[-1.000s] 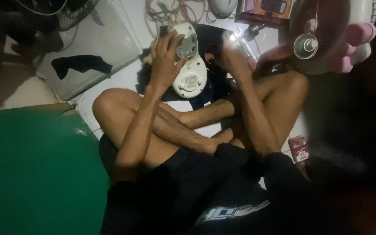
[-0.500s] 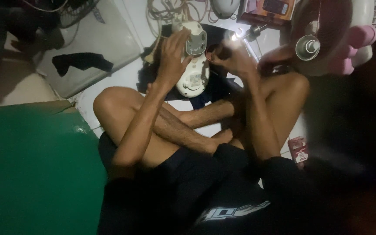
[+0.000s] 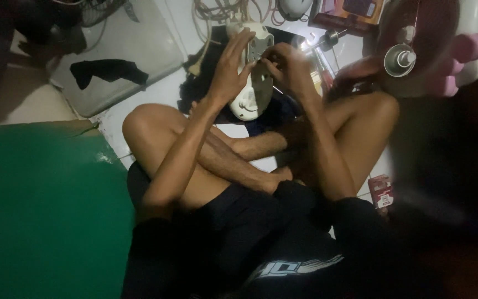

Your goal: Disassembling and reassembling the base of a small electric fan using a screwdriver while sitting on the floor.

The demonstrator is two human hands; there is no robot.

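a green mat [image 3: 45, 216] fills the left, with a black cloth [image 3: 106, 70] lying on a white board [image 3: 134, 50] above it. the left hand [image 3: 229, 69] holds the white plastic casing [image 3: 254, 88] from its left side, fingers spread over its upper edge, raised above the crossed legs. the right hand [image 3: 284, 62] touches the casing's right side, fingers pinched on a thin tool [image 3: 276, 87]. a small red box [image 3: 382, 191] lies on the floor by the right knee, and a pink fan [image 3: 443, 50] stands at the far right.

The fan housing [image 3: 253, 83] sits between both hands above the crossed legs [image 3: 239, 160], the mat [image 3: 40, 210] to their left.
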